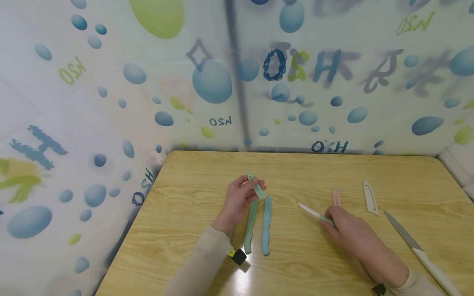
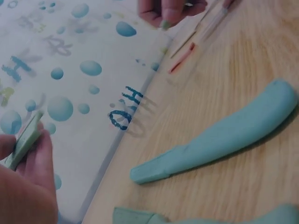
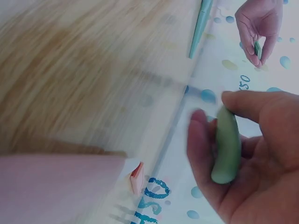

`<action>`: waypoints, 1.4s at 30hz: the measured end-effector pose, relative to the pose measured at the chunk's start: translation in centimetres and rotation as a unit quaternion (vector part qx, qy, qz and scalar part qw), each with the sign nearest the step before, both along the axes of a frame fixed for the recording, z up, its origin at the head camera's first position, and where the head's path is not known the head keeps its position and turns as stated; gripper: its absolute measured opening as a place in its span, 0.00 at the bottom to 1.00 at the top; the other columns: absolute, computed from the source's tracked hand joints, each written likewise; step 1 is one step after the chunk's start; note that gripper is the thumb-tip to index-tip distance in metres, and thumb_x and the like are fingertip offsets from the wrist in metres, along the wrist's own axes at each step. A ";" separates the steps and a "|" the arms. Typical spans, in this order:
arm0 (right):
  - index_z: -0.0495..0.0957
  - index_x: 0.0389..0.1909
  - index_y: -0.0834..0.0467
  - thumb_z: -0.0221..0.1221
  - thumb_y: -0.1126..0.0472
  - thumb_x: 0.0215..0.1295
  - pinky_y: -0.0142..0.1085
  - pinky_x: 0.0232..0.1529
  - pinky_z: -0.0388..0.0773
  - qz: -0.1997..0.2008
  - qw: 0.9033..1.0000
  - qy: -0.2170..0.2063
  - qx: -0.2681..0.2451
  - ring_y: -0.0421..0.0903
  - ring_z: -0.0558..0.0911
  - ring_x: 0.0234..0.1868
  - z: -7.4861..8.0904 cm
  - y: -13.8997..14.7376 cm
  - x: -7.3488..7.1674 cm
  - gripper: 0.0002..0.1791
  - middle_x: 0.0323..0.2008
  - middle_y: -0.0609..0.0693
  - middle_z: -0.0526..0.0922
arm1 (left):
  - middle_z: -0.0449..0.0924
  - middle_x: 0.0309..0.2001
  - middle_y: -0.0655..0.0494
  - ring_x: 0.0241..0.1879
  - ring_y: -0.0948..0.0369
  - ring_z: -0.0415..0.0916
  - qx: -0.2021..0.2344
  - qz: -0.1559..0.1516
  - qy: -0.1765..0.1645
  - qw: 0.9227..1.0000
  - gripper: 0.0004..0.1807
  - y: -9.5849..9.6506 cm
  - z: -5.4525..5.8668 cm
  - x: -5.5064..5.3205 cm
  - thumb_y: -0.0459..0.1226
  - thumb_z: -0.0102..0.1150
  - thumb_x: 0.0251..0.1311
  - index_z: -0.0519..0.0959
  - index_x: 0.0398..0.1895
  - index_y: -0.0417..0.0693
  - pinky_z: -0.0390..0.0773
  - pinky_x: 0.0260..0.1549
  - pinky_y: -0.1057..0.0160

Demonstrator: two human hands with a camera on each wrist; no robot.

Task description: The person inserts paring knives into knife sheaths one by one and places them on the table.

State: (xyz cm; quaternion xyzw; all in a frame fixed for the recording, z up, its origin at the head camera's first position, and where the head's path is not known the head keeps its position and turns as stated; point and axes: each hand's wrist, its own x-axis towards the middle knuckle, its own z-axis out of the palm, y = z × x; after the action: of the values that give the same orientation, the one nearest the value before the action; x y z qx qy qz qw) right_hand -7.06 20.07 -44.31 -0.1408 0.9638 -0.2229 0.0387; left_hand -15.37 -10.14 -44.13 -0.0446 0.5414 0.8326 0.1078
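Observation:
In the head view my left hand [image 1: 237, 199] pinches a light green blade sheath [image 1: 259, 190] between thumb and fingers, above the table's left half. My right hand [image 1: 352, 230] grips a small paring knife, its pale blade [image 1: 309, 210] pointing left and away from the sheath's narrow end. The right wrist view shows the knife's green handle [image 3: 227, 147] inside the curled fingers. Below the left hand lie a green knife [image 1: 250, 230] and a blue knife [image 1: 266, 230], side by side. A pink piece with small holes [image 1: 336, 196] shows just beyond the right hand, partly hidden by it.
A white blade sheath [image 1: 369, 198] lies on the wooden table [image 1: 200, 176] right of the pink piece. Farther right is a large knife with a bare grey blade [image 1: 403, 230] and white handle [image 1: 433, 267]. A printed curtain [image 1: 177, 74] stands along the table's back and left.

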 end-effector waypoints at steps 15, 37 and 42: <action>0.81 0.46 0.60 0.62 0.54 0.76 0.32 0.24 0.68 -0.003 0.997 0.060 -0.050 0.37 0.68 0.23 0.5 -1.8 -0.4 0.12 0.25 0.40 0.75 | 0.82 0.58 0.39 0.55 0.51 0.85 0.066 0.034 -0.019 0.997 0.11 1.8 -0.3 1.1 0.33 0.49 0.80 0.65 0.58 0.36 0.84 0.55 0.57; 0.76 0.39 0.54 0.63 0.56 0.75 0.30 0.16 0.59 0.016 0.994 0.103 -0.039 0.34 0.58 0.16 0.5 -3.5 0.0 0.07 0.18 0.38 0.62 | 0.83 0.55 0.42 0.52 0.54 0.85 0.118 0.047 -0.015 0.992 0.13 3.4 -0.6 1.7 0.31 0.46 0.81 0.66 0.61 0.33 0.83 0.56 0.59; 0.76 0.39 0.53 0.62 0.55 0.75 0.31 0.16 0.59 0.011 0.995 0.090 -0.035 0.35 0.60 0.16 0.5 -3.9 0.1 0.08 0.18 0.38 0.62 | 0.85 0.50 0.46 0.50 0.55 0.86 0.134 0.053 -0.012 0.990 0.14 3.8 -0.4 1.9 0.30 0.46 0.80 0.66 0.63 0.34 0.83 0.56 0.57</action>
State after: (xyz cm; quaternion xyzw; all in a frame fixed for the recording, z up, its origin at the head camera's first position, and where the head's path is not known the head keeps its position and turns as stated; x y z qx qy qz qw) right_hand -6.94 16.18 -43.86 -0.1721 0.9534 -0.2426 -0.0503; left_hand -13.47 -6.36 -44.56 -0.0684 0.4209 0.9014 0.0748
